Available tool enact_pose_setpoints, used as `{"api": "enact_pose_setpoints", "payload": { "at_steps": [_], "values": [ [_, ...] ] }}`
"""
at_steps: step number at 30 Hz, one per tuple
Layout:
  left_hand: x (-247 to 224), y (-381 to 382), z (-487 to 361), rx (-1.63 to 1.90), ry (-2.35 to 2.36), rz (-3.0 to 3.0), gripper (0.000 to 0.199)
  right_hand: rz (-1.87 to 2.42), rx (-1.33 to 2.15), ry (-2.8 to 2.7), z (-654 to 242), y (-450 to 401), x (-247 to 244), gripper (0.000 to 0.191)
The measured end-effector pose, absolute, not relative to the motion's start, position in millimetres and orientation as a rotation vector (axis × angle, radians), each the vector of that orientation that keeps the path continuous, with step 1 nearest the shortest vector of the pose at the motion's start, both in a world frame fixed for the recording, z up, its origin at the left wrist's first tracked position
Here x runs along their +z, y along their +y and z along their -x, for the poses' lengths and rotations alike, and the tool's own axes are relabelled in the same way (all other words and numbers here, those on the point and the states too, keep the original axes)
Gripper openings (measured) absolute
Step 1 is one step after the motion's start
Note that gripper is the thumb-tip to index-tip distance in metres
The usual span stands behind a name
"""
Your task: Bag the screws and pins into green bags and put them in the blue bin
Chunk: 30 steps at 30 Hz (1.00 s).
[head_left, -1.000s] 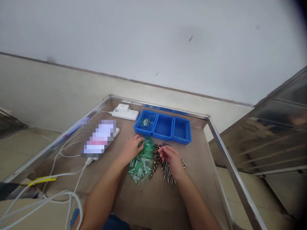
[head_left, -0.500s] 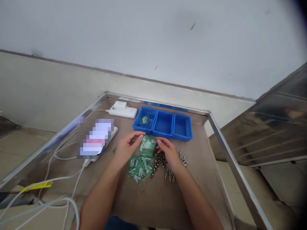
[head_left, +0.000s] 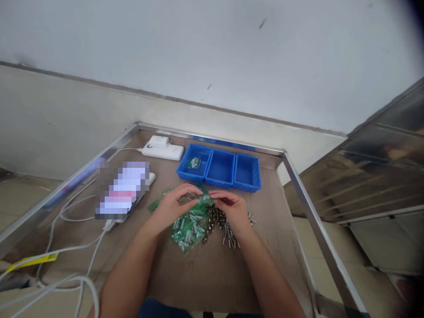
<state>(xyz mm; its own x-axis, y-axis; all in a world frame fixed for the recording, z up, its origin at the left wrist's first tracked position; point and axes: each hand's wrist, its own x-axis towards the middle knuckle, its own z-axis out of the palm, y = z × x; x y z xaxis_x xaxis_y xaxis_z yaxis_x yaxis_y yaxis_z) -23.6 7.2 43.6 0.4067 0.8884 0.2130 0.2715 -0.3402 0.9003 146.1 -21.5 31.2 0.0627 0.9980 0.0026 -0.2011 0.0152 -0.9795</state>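
My left hand is closed in a pinch on a small green-tinted plastic bag. From the other side, the fingertips of my right hand pinch the bag's edge. Whatever is inside this bag is mostly hidden by my fingers. Beneath it lie more green plastic bags with small silvery metal pieces in them. Under and beside my right hand is a heap of loose metal parts: dark brassy ones and thin silvery pins.
Three joined blue bins stand at the back; the left one holds a small filled bag. To the left are a phone, a white power strip and looped white cables. A metal rail frames the tabletop.
My hands have drawn closer together on the bag, and my right fingertips have closed on its edge. The bag now shows less between my fingers. The view has shifted slightly.
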Motion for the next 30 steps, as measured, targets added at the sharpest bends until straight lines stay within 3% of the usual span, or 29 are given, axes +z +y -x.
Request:
{"api": "enact_pose_setpoints", "payload": {
  "at_steps": [9,14,23,30],
  "values": [
    [50,3,26,1.065,0.963,-2.002,0.011,0.811,1.479,-0.711,-145,-18,26,0.014],
    [49,4,23,0.999,1.037,-1.987,0.026,0.757,1.596,-0.580,-144,-17,24,0.018],
    [44,3,22,1.050,1.094,-1.915,0.017,0.928,1.685,-0.552,-137,-22,27,0.022],
    [54,-6,19,1.037,0.875,-1.991,0.010,0.943,1.698,-0.629,-133,-23,19,0.025]
  ]
}}
